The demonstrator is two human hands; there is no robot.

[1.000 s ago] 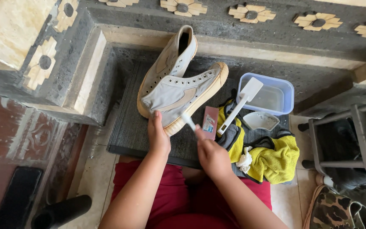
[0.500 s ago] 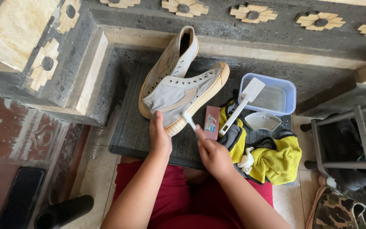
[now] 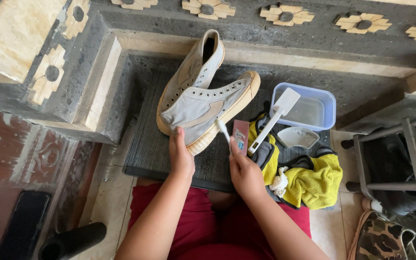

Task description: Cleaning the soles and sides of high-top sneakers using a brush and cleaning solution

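Observation:
Two pale canvas high-top shoes lie on a dark ribbed mat (image 3: 145, 154). The nearer shoe (image 3: 203, 108) rests on its side, its cream sole toward me. My left hand (image 3: 180, 156) grips its heel end. My right hand (image 3: 244, 173) holds a small white toothbrush (image 3: 223, 131), its head up against the shoe's side near the sole. The other shoe (image 3: 201, 58) lies behind it, partly covered.
A small reddish box (image 3: 240, 136) stands by my right hand. A bluish tub (image 3: 331, 103) with water holds a white brush (image 3: 275, 115). Beside it lie a white dish (image 3: 297, 137) and a yellow cloth (image 3: 316, 180). A metal rack (image 3: 400, 163) stands right; stone steps lie behind.
My right hand has drawn the toothbrush slightly along the shoe's side. My left hand keeps its grip on the heel. The view has shifted a little.

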